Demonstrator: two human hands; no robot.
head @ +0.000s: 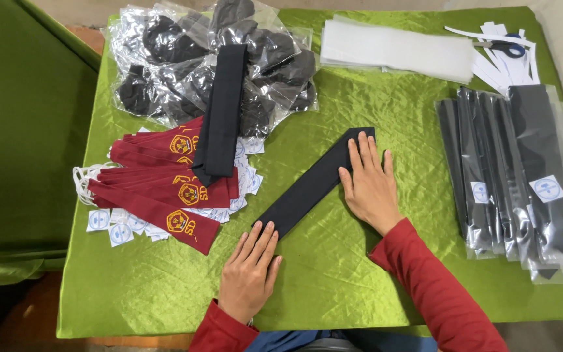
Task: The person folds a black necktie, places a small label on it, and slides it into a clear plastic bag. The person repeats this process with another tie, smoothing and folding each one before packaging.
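Flat and open, both hands press on a long black fabric tie (311,184) lying diagonally mid-desk: the left hand (250,270) with fingers spread on its pointed lower end, the right hand (368,182) palm-down on its squared upper end, neither gripping. Left of them lie maroon crested ties (164,189) over small round-printed labels, with another black tie (221,111) draped across them and onto bagged dark items (164,58). Right, on the green satin-covered desk (333,274), black ties in clear sleeves (522,176) lie side by side, beyond a stack of empty clear bags (395,49) and blue-handled scissors (508,47).
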